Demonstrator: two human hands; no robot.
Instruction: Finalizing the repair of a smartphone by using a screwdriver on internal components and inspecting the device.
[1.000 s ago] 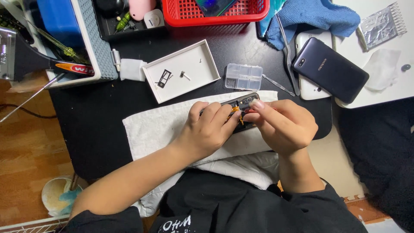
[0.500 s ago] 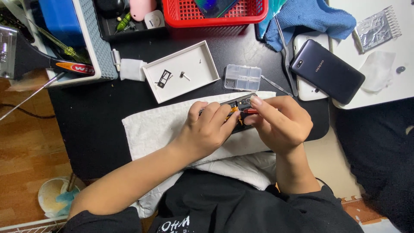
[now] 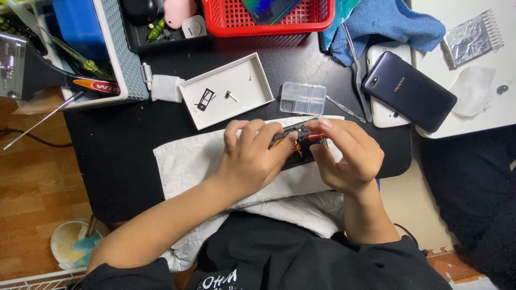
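Observation:
An opened dark phone point(image 3: 299, 150) lies on a white cloth point(image 3: 188, 161) on the black table. My left hand point(image 3: 252, 156) covers its left half and grips it, fingers curled over the top edge. My right hand point(image 3: 346, 156) pinches a small red-handled screwdriver point(image 3: 316, 137) between thumb and forefinger, its tip lying across the phone's upper part. Orange parts show inside the phone between my hands. Most of the phone is hidden by both hands.
A white tray point(image 3: 252, 80) holds a small black part and a screw. A clear small-parts box point(image 3: 302, 98), tweezers point(image 3: 355, 75), two stacked phones point(image 3: 408, 91), a blue cloth point(image 3: 392, 21) and a red basket point(image 3: 269, 21) lie behind.
My hands have stayed on the phone. The right fingers have shifted slightly on the screwdriver, which now lies more level across the phone's top.

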